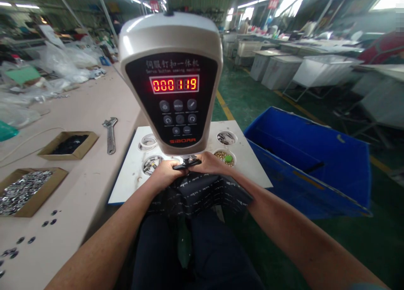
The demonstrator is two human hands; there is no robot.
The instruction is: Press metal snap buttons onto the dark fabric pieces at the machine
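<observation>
A button machine [176, 92] with a lit red display reading 000119 stands before me. Under its head, both hands hold the edge of a dark garment [202, 193] with small white lettering on its lining. My left hand [167, 172] is closed on the black edge at the left of the machine's press point. From the right, my right hand [208, 163] grips the same cloth, its fingers close to the press point. The rest of the garment hangs down over my lap. The machine head hides part of the fingertips, and any button there cannot be made out.
The white machine table [126, 180] has round wells with small metal parts. On the left bench lie an adjustable wrench [110, 136], a box of black pieces [71, 146], a box of metal fasteners [25, 193] and several loose ones. A blue bin [309, 163] stands to the right.
</observation>
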